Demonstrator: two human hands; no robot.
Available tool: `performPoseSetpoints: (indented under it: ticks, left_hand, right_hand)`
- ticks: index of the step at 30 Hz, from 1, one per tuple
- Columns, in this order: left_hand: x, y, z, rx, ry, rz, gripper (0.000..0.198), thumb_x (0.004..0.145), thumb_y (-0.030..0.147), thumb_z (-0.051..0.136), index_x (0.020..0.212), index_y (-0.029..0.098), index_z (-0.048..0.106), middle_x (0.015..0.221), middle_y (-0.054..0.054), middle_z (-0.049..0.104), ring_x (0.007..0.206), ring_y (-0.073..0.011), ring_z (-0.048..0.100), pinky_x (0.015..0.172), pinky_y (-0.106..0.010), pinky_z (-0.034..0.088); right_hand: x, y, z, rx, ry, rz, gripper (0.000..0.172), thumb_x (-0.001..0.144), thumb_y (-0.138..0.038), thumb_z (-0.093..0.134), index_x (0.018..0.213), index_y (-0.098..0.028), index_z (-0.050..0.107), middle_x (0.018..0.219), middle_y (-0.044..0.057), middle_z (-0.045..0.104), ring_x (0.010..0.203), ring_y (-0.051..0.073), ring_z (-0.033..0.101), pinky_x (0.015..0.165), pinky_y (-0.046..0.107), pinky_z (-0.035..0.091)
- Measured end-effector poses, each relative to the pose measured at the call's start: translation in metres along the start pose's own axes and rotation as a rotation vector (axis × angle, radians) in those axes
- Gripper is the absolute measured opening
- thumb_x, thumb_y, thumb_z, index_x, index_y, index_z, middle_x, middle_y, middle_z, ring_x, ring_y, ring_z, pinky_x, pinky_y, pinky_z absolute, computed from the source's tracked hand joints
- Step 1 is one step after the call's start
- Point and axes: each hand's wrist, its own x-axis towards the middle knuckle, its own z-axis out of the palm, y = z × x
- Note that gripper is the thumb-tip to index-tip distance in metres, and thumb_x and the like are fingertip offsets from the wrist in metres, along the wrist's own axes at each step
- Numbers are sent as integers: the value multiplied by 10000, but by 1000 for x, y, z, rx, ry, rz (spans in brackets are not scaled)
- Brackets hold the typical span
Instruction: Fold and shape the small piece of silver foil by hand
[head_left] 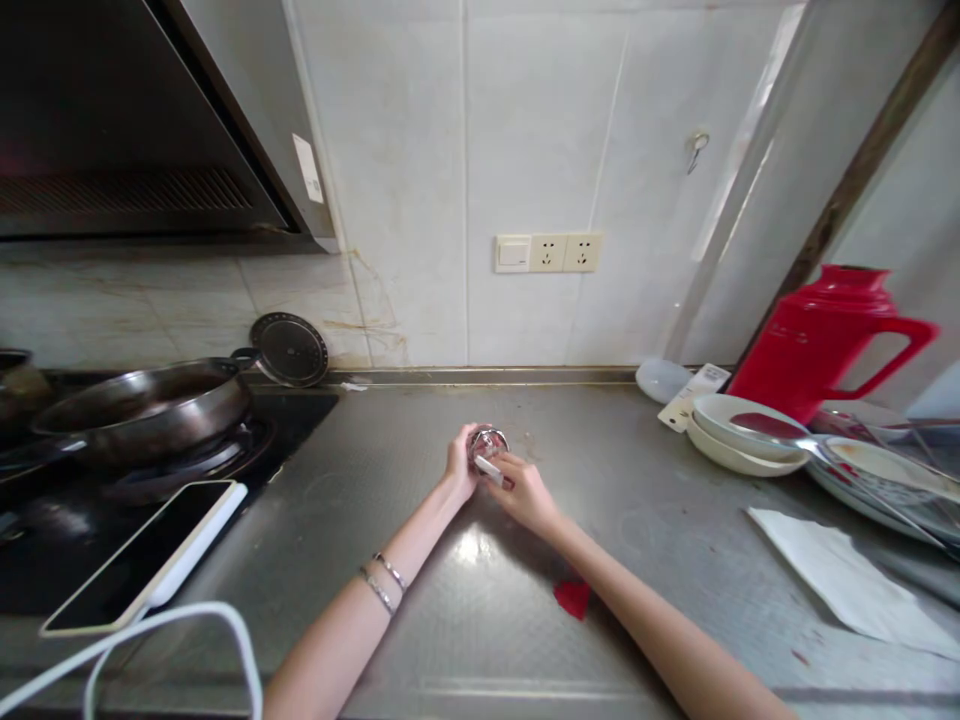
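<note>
Above the middle of the steel counter [420,560], my left hand [460,462] is wrapped around a small round cup [489,440] with a shiny rim. It looks like clear glass or metal, and reddish tones show inside it. My right hand [529,492] pinches a short white piece [490,469] at the cup's near edge. I cannot tell whether that is a handle or a folded tissue. A small red scrap [572,598] lies beside my right forearm.
On the left, a pan [150,400] sits on the stove, with a phone [142,560] and white cable [172,612] nearer me. A red thermos [817,340], stacked bowls [739,455], a plate [862,490] and white paper [847,575] stand or lie right. Wall sockets [564,253] are ahead.
</note>
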Motion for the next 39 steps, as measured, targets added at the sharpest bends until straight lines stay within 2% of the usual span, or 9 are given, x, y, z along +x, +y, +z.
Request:
performPoseSetpoints:
  ticks: [5, 10, 16, 19, 23, 28, 32, 36, 39]
  left_hand:
    - [-1, -8, 0, -30, 15, 67, 231, 740, 329, 546, 754, 120, 644, 616, -47, 665, 536, -167, 609, 567, -268, 458]
    - [-1, -5, 2, -75, -66, 64, 235, 734, 304, 536, 786, 112, 663, 693, -75, 693, 640, -206, 651, 650, -303, 484]
    - [-1, 19, -7, 58, -320, -251, 399, 786, 416, 507, 939, 87, 675, 917, -163, 719, 826, -317, 683, 725, -400, 499]
    - [2, 32, -15, 178, -381, -394, 486, 823, 462, 469, 1011, 62, 670, 928, -184, 716, 720, -251, 678, 587, -308, 478]
    - [7, 34, -19, 346, -356, -322, 398, 814, 416, 536, 1007, 101, 685, 826, -112, 720, 531, -127, 602, 387, -188, 281]
    - [8, 20, -13, 318, -190, -150, 257, 757, 349, 597, 828, 120, 689, 715, -71, 693, 494, -100, 564, 380, -182, 258]
    - [6, 12, -7, 116, -131, -26, 210, 738, 312, 587, 759, 116, 658, 692, -86, 683, 613, -164, 635, 519, -232, 445]
    - [1, 4, -4, 40, -53, 67, 193, 719, 300, 595, 768, 119, 640, 678, -73, 676, 598, -179, 634, 568, -286, 486]
    - [-3, -5, -1, 40, 29, 119, 208, 708, 319, 606, 781, 126, 629, 647, -49, 661, 553, -160, 612, 554, -275, 473]
  right_hand:
    - [0, -2, 17, 119, 123, 84, 149, 844, -230, 556, 770, -150, 657, 739, 33, 612, 656, 148, 543, 609, 237, 414]
    - [0, 11, 5, -19, 83, -33, 187, 890, -185, 483, 817, -166, 654, 825, 56, 647, 739, 160, 588, 645, 235, 431]
    - [-2, 14, -23, -483, -168, -268, 324, 914, -87, 404, 1142, -202, 605, 1044, 57, 681, 728, 135, 624, 591, 209, 422]
    - [1, 11, -33, -603, -263, -373, 303, 952, -131, 380, 1158, -205, 590, 1066, 59, 674, 836, 155, 632, 630, 225, 448]
    - [5, 12, -38, -647, -312, -401, 251, 957, -183, 420, 1128, -215, 602, 1111, 70, 657, 885, 155, 626, 664, 230, 465]
    - [7, 13, -35, -625, -286, -286, 277, 905, -112, 456, 1101, -223, 617, 1164, 61, 654, 892, 175, 634, 686, 243, 475]
    - [3, 4, -19, -413, -181, -103, 370, 820, -49, 458, 1084, -237, 638, 1163, 48, 663, 908, 176, 644, 689, 227, 463]
    - [-2, -9, 3, -136, -39, 64, 234, 751, -102, 471, 859, -183, 662, 868, 52, 696, 640, 145, 599, 605, 235, 435]
    - [-3, -17, 13, 86, 63, 177, 164, 784, -214, 492, 662, -174, 594, 580, 8, 599, 526, 135, 527, 527, 232, 389]
